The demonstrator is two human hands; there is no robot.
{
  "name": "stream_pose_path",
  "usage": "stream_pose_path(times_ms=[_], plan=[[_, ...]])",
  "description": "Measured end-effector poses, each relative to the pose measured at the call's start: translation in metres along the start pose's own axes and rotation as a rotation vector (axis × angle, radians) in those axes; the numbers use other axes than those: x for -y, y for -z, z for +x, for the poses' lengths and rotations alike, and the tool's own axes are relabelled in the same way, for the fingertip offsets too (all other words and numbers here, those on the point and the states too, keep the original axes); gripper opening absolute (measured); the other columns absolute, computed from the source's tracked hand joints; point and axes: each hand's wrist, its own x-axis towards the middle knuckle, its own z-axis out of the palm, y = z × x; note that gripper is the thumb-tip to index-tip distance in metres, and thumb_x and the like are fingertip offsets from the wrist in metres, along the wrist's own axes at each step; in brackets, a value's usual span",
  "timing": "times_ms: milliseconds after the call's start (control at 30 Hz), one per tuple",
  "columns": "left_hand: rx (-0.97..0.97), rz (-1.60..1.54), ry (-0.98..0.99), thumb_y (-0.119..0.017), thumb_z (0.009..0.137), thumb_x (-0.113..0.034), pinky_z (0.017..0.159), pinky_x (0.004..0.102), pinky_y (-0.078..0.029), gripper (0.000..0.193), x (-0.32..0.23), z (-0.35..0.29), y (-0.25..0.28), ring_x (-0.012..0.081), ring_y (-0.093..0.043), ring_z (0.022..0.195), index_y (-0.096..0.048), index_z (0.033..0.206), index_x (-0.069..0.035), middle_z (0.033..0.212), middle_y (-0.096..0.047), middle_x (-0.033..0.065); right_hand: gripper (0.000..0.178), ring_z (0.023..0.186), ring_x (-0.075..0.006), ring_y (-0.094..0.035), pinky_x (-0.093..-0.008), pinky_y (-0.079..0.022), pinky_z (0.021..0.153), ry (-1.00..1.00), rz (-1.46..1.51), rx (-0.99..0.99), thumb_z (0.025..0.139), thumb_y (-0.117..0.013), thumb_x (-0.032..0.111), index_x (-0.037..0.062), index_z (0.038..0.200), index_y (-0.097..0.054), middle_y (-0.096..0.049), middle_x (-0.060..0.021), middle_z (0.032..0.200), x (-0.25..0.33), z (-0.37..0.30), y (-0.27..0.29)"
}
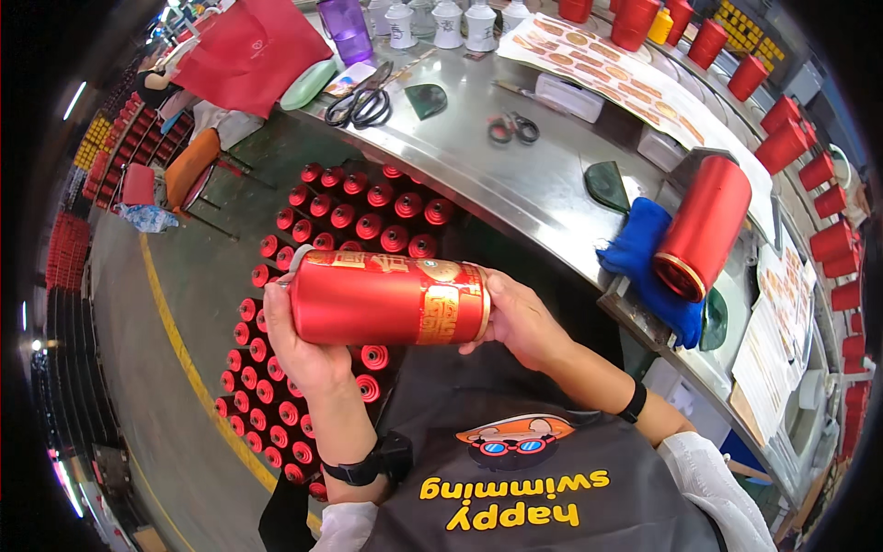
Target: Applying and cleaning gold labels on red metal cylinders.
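Red cylinder with gold markings held sideways in front of the dark apron, beside the metal table. Left hand: grip closed on the cylinder's left end. Right hand: grip closed on the gold-rimmed right end. A second red cylinder lies on the table, against a blue cloth. Large scissors rest near the table's far-left edge.
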Motion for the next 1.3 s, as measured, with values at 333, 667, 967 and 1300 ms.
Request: stream_pose_path(times_ms=[333,667,967,1300], plan=[[0.033,-0.020,-0.021,-0.045,0.103,-0.024,0.088,0.0372,-0.053,0.029,-0.001,-0.002,-0.002,0.0205,-0.065,0.099,-0.061,0.107,0.000,0.116,-0.066,0.0151,0.065,0.109,-0.0257,-0.061,-0.0396,-0.056,0.083,0.054,0.011,0.095,0.101,-0.048,0.030,-0.0017,0.151,-0.022,-0.047,-0.0173,0.138,-0.001,-0.005,0.003],[-0.040,-0.016,0.055,-0.046,0.103,-0.022,0.089,0.0359,-0.052,0.027,0.005,0.003,0.013,0.0188,-0.064,0.099,-0.060,0.110,0.000,0.112,-0.067,0.0112,0.069,0.108,-0.0260,-0.060,-0.0403,-0.056,0.082,-0.032,0.020,0.059,0.097,-0.054,0.031,-0.0010,0.150,-0.024,-0.048,-0.0168,0.136,-0.003,-0.003,0.008],[0.053,-0.024,0.028,-0.040,0.105,-0.027,0.103,0.0406,-0.044,0.035,0.003,0.001,-0.004,0.0245,-0.056,0.119,-0.054,0.122,0.001,0.131,-0.057,0.0162,0.085,0.132,-0.0257,-0.045,-0.0397,-0.043,0.105,0.338,-0.244,0.165,0.084,-0.070,0.006,0.0026,0.152,-0.019,-0.042,-0.0157,0.144,-0.008,-0.005,0.016],[0.110,-0.053,0.056,-0.032,0.107,-0.026,0.104,0.0397,-0.044,0.040,0.002,-0.004,-0.004,0.0242,-0.055,0.120,-0.047,0.133,0.002,0.136,-0.054,0.0162,0.085,0.137,-0.0309,-0.038,-0.0450,-0.042,0.108,0.620,-0.524,0.237,0.076,-0.075,0.003,-0.0014,0.147,-0.029,-0.029,-0.0182,0.146,-0.008,-0.001,0.023]])
